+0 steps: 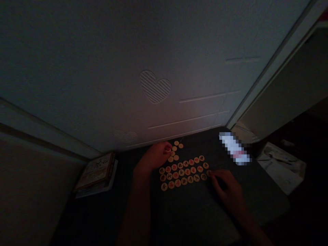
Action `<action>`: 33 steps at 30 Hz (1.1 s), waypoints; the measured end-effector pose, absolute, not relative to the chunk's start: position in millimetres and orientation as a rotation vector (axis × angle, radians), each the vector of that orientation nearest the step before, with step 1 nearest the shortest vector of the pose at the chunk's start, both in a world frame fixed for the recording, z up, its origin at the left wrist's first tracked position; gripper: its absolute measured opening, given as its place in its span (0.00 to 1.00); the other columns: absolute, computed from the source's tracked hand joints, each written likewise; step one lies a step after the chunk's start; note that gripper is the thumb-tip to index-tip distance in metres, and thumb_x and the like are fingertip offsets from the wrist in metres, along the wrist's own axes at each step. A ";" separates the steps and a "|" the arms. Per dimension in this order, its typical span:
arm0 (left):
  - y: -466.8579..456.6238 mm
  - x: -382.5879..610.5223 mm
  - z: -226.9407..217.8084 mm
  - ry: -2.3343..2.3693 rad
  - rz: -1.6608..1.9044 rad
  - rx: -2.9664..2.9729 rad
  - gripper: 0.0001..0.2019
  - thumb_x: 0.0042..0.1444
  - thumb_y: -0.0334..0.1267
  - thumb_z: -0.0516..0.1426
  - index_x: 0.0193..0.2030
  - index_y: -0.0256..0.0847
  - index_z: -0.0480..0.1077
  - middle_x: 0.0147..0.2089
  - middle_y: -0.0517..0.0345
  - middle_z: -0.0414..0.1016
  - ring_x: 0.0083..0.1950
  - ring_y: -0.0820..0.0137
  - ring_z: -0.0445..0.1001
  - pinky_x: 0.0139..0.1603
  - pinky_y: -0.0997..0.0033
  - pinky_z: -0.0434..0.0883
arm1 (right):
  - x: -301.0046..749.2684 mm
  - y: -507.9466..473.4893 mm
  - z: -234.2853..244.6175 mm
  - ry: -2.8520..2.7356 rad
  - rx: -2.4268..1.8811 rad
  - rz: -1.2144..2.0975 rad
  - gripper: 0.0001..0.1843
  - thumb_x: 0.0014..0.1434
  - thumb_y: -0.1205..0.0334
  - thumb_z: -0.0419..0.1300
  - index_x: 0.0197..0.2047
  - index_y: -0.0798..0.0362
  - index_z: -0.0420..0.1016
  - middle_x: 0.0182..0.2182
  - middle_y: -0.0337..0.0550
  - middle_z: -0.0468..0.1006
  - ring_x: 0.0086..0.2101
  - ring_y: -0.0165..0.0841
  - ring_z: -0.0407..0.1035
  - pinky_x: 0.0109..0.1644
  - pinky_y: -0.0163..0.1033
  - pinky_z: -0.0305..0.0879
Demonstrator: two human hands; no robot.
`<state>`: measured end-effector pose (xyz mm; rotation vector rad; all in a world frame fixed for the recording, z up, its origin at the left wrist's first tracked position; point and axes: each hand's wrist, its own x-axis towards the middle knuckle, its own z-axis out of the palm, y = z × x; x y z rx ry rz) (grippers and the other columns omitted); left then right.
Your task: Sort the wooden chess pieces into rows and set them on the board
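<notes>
Several round wooden game pieces (183, 172) with red or black marks lie in three neat rows on a dark table (194, 212). A few more loose pieces (176, 148) sit behind the rows near the wall. My left hand (156, 155) is curled with its fingertips pinched on one loose piece beside that small group. My right hand (225, 189) rests on the table at the right end of the rows, fingers bent and touching the end piece (208, 173). The scene is very dim.
A pale wall with an embossed heart (155, 87) rises right behind the table. A stack of books or boxes (96, 174) lies at the left. A blurred white object (234, 148) lies at the back right, and papers (280, 165) sit beyond the right edge.
</notes>
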<state>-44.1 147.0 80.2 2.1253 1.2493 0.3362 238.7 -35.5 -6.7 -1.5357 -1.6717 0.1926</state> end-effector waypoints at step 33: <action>108.1 -51.2 131.9 1.143 0.369 1.958 0.12 0.55 0.39 0.58 0.46 0.45 0.72 0.40 0.59 0.80 0.40 0.67 0.81 0.38 0.69 0.75 | 237.3 -37.2 -5.2 -1.594 -1.531 0.143 0.08 0.67 0.59 0.59 0.45 0.48 0.78 0.38 0.46 0.83 0.39 0.40 0.78 0.43 0.47 0.77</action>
